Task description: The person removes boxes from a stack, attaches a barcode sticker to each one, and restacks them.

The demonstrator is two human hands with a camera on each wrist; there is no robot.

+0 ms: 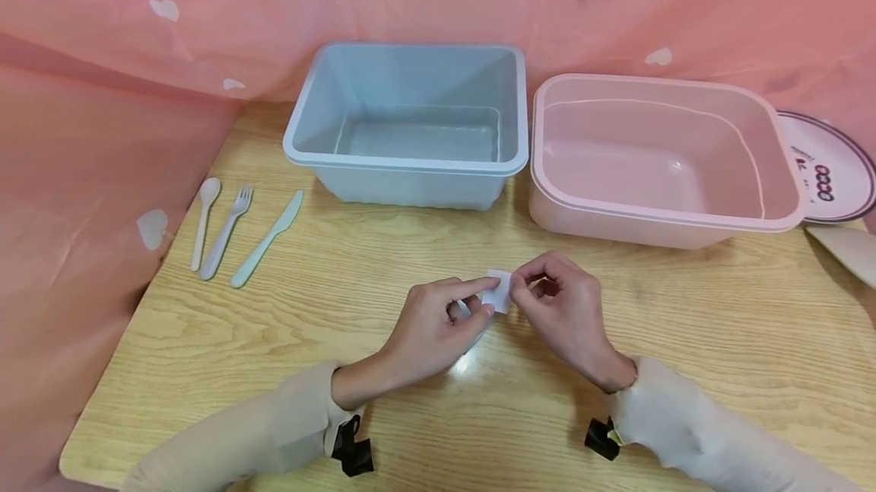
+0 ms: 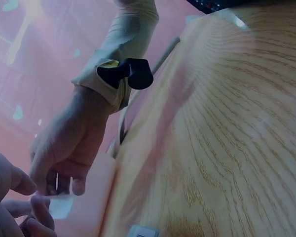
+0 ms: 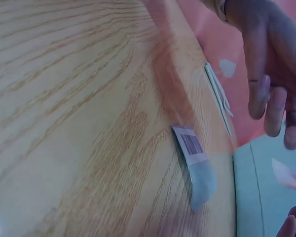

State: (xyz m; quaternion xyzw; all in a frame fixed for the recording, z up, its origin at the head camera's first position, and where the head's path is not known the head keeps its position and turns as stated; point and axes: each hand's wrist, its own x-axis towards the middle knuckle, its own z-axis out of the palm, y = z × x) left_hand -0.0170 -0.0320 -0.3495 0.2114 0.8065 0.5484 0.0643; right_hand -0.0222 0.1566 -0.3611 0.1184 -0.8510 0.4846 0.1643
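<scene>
A small white piece of paper (image 1: 498, 290) sits at the centre of the head view, held just above the wooden table (image 1: 356, 264). The left hand (image 1: 434, 328) pinches its left edge between thumb and forefinger, the other fingers curled under. The right hand (image 1: 564, 309) pinches its right edge with curled fingertips. Below the hands, a clear wrapper with a barcode label (image 3: 192, 144) lies flat on the table. Above them, at upper centre, stands a blue tub (image 1: 411, 123), nothing visible inside. Just beside it on the right stands a pink tub (image 1: 660, 161), also bare inside. At middle left lie a spoon (image 1: 204, 220), a fork (image 1: 226, 231) and a knife (image 1: 268, 237), side by side. A round lid (image 1: 831, 169) shows at the right edge.
</scene>
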